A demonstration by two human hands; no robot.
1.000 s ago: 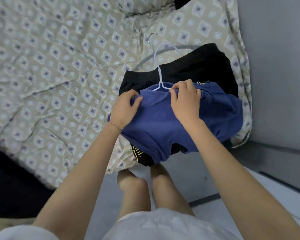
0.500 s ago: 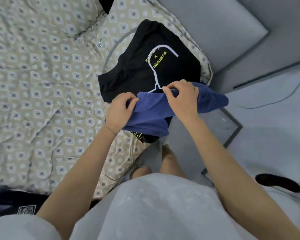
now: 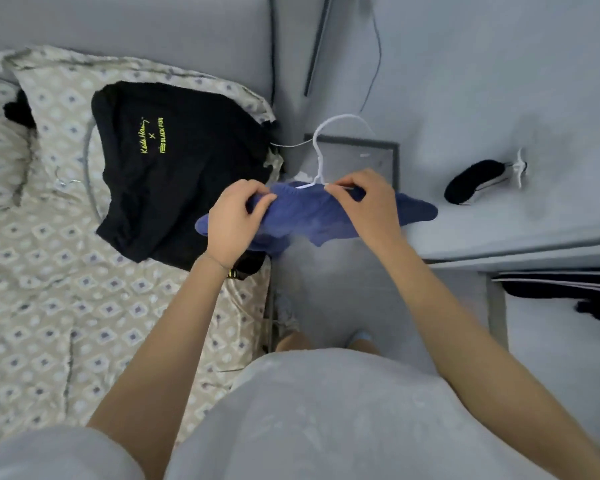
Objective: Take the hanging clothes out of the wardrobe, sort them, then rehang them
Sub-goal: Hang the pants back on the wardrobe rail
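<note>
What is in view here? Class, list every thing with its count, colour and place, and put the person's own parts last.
blue garment: one, blue, held up over the floor beside the bed
white hanger: one, white, its hook rising from the blue garment's top edge
black T-shirt: one, black with yellow print, lying on the bedspread
grey hanger: one, grey, on the bedspread, partly under the black T-shirt
bedspread: one, beige with a diamond pattern, left
black shoe: one, black, on the floor at right
cable: one, dark, hanging at top
left hand: one, grips the blue garment's left part
right hand: one, pinches the blue garment beside the white hanger
</note>
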